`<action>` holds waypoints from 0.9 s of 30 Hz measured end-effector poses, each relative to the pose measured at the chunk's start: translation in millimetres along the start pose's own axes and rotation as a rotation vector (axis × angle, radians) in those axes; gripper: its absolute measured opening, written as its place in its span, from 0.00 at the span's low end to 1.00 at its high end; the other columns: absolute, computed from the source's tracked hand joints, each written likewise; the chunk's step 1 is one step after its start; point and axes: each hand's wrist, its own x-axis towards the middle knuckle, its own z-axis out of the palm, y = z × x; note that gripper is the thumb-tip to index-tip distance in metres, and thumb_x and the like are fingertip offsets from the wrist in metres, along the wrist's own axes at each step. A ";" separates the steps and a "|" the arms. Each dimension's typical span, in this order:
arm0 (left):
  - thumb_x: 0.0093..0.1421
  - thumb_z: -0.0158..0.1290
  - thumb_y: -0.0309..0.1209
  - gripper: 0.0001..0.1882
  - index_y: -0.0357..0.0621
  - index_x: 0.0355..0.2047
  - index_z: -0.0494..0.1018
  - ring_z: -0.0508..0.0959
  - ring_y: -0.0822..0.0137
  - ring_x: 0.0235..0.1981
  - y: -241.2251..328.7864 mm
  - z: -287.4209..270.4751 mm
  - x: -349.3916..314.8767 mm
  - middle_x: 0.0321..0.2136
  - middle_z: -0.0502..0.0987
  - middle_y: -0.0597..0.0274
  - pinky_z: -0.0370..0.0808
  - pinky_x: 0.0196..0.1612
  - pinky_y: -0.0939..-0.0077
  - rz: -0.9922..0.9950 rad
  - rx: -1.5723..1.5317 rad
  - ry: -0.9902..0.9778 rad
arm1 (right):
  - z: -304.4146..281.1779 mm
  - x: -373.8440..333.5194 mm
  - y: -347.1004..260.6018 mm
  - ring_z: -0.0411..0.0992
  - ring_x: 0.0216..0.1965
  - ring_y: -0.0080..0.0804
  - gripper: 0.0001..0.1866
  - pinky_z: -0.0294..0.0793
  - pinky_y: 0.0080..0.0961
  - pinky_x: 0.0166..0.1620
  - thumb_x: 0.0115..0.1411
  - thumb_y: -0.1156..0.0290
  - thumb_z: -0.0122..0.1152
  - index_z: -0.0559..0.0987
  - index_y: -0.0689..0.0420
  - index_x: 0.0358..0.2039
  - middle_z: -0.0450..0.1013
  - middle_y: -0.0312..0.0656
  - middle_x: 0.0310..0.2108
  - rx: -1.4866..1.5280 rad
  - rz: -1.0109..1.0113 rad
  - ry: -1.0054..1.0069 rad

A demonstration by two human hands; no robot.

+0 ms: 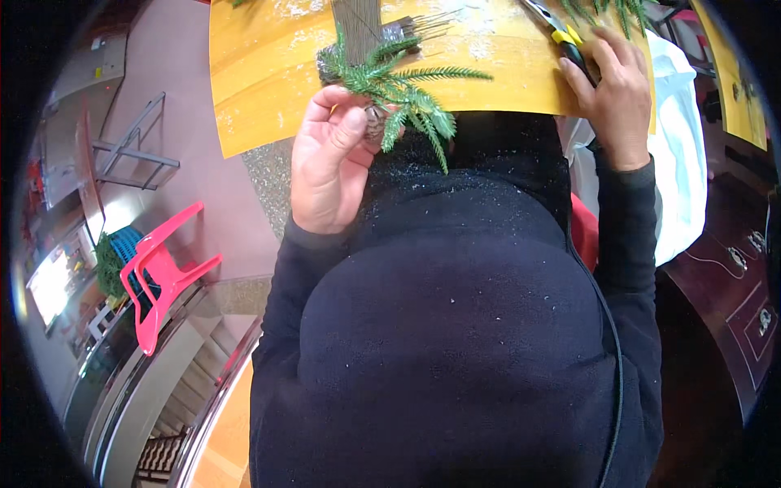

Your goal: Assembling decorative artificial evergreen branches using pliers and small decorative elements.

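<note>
- Presently, the sprig (416, 101) is pinched near its base by the left hand (329, 163), thumb and forefinger brought together, the other fingers loosely curled.
- Just right of that thumb, a pine cone (375, 124) is seen under the needles; whether it is joined to the sprig cannot be told.
- Over the table's near edge the sprig is held, its needles fanned rightward from the fingertips.
- Well to the right, the pliers (561, 37) are touched at a black handle by the right hand (614, 89), its thumb and fingers bent around either side; how firmly they are gripped cannot be told.
- Best results would probably be had if the base were pinched firmly, the needles left uncrushed, and the handles seated in the palm before any squeeze; fingertips should be held clear of the blades.
- Just beyond the left fingertips, brown wires (355, 32) are laid on the table (268, 89); by these the needles could be snagged, so a little clearance is advised.
- Between the hands and farther out, pale scraps (480, 47) are scattered.
- Beside the right wrist, a white bag (682, 154) is hung.
</note>
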 end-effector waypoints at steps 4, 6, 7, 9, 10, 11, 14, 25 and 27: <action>0.55 0.54 0.21 0.17 0.43 0.43 0.62 0.76 0.62 0.42 5.4 12.3 -2.2 0.40 0.72 0.57 0.73 0.46 0.72 0.011 0.052 -0.035 | -32.6 20.0 -50.2 0.71 0.41 0.38 0.17 0.71 0.28 0.41 0.47 0.70 0.67 0.76 0.59 0.38 0.73 0.45 0.39 0.481 -0.089 0.163; 0.55 0.55 0.20 0.19 0.43 0.44 0.61 0.75 0.62 0.43 0.6 18.2 0.1 0.41 0.71 0.57 0.73 0.45 0.72 0.013 0.075 -0.055 | -34.3 25.8 -79.7 0.71 0.43 0.39 0.21 0.71 0.28 0.43 0.43 0.75 0.68 0.76 0.60 0.40 0.72 0.46 0.39 0.780 -0.128 0.109; 0.55 0.55 0.20 0.19 0.43 0.44 0.61 0.75 0.62 0.43 -1.6 24.9 1.0 0.41 0.71 0.57 0.73 0.45 0.72 0.008 0.073 -0.065 | -29.5 24.8 -87.7 0.71 0.42 0.40 0.22 0.72 0.29 0.43 0.41 0.77 0.68 0.75 0.60 0.40 0.72 0.47 0.39 0.864 -0.185 0.117; 0.53 0.56 0.20 0.21 0.43 0.44 0.61 0.75 0.63 0.43 -2.1 37.5 0.1 0.41 0.71 0.58 0.73 0.46 0.72 0.020 0.102 -0.115 | -19.6 24.6 -95.2 0.73 0.37 0.40 0.21 0.72 0.28 0.39 0.40 0.81 0.67 0.75 0.61 0.38 0.73 0.47 0.36 0.920 -0.228 0.123; 0.52 0.57 0.20 0.22 0.43 0.44 0.61 0.75 0.64 0.43 -1.2 41.7 -0.7 0.41 0.71 0.58 0.72 0.47 0.73 0.029 0.117 -0.137 | -16.9 23.7 -93.1 0.73 0.35 0.40 0.19 0.72 0.28 0.38 0.40 0.82 0.66 0.75 0.61 0.37 0.73 0.46 0.34 0.935 -0.236 0.120; 0.52 0.57 0.20 0.22 0.43 0.44 0.61 0.75 0.64 0.43 0.2 44.4 -1.0 0.41 0.71 0.58 0.72 0.47 0.73 0.030 0.117 -0.141 | -17.1 24.1 -90.8 0.73 0.33 0.40 0.18 0.72 0.27 0.37 0.41 0.83 0.65 0.75 0.61 0.36 0.73 0.45 0.32 0.949 -0.246 0.119; 0.48 0.61 0.19 0.25 0.41 0.44 0.62 0.75 0.66 0.41 1.3 41.0 -0.2 0.41 0.71 0.59 0.72 0.46 0.75 0.118 0.520 -0.083 | -19.2 23.4 -86.6 0.73 0.31 0.39 0.16 0.72 0.25 0.36 0.42 0.84 0.64 0.75 0.61 0.35 0.72 0.45 0.30 0.994 -0.226 0.121; 0.45 0.63 0.18 0.27 0.38 0.45 0.65 0.73 0.71 0.41 12.2 52.9 -6.6 0.40 0.72 0.61 0.71 0.44 0.78 0.256 0.798 -0.284 | -43.7 7.3 -86.1 0.71 0.31 0.22 0.10 0.70 0.17 0.36 0.51 0.79 0.62 0.75 0.61 0.35 0.73 0.37 0.29 1.461 0.128 -0.279; 0.46 0.62 0.19 0.26 0.38 0.45 0.65 0.73 0.71 0.40 10.3 55.9 -10.0 0.40 0.73 0.61 0.71 0.44 0.78 0.222 0.800 -0.262 | -43.8 5.3 -86.6 0.70 0.32 0.18 0.10 0.70 0.16 0.37 0.52 0.77 0.62 0.76 0.61 0.36 0.74 0.34 0.30 1.575 0.283 -0.355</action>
